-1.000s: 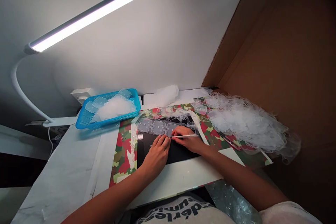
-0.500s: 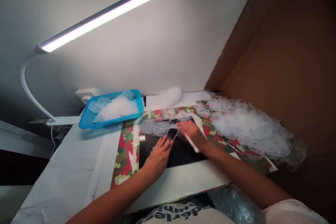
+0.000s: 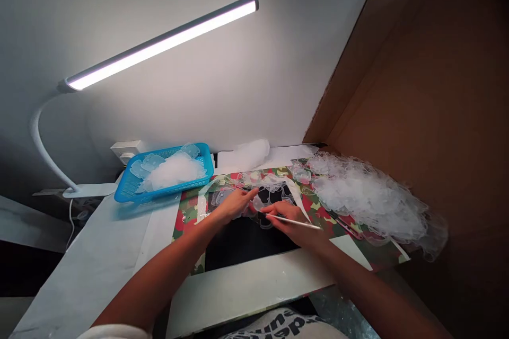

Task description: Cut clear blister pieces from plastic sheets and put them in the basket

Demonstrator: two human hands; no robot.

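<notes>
A blue basket (image 3: 126, 186), at left, contains a heap of translucent pieces (image 3: 175, 170), 3 of which lie more separately toward its far and left edges. Dark lettering on my shirt (image 3: 278, 327) is only partly visible. The clear plastic sheet (image 3: 261, 202), glossy and outlined in rounded shapes, lies over a black mat (image 3: 246, 246) between my hands. My right hand (image 3: 292, 221) grips a white stick (image 3: 300, 222); my left hand (image 3: 238, 203) touches the sheet, whether pinching I cannot tell.

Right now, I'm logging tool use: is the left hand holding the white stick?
No, the right hand holds the white stick.
</notes>
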